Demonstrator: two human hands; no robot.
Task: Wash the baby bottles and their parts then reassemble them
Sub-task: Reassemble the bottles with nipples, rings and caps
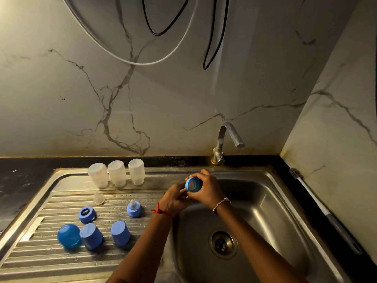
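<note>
Both hands meet over the left rim of the sink basin [271, 203], toward its back edge. The right hand [206, 190] has its fingers [204, 174] curled round a blue collar ring [193, 184]; the left hand [173, 199] pinches the ring's lower side. On the drainboard [51, 262], 3 clear bottles [116, 173] stand inverted along the back edge. Mid-board lie a clear teat [99, 199], a second ring [87, 215] and a ring with teat fitted [134, 209]. 3 blue caps [91, 236] sit nearer the front edge. A bottle brush [318, 203] lies along the worktop's [20, 180] right edge.
</note>
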